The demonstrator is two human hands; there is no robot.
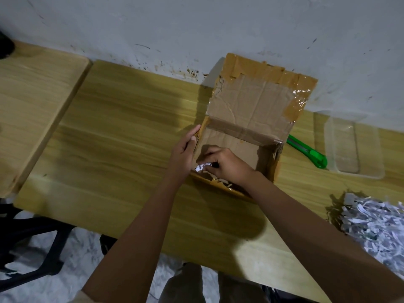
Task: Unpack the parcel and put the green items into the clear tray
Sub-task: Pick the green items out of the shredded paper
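Note:
An open cardboard parcel (pixel 251 127) stands on the wooden table, its taped lid flap leaning back against the wall. My left hand (pixel 185 149) grips the box's left wall. My right hand (pixel 227 165) is inside the box at its near left corner, fingers pinched on a few white shredded paper strips (pixel 202 166). A green utility knife (pixel 308 153) lies on the table just right of the box. The clear tray (pixel 332 149) sits further right, with nothing in it. No green item shows inside the box.
A pile of shredded paper (pixel 376 224) lies at the table's right front edge. A second wooden table (pixel 32 106) adjoins on the left. The white wall (pixel 196 29) runs close behind. A black chair frame (pixel 32 248) stands on the floor at lower left.

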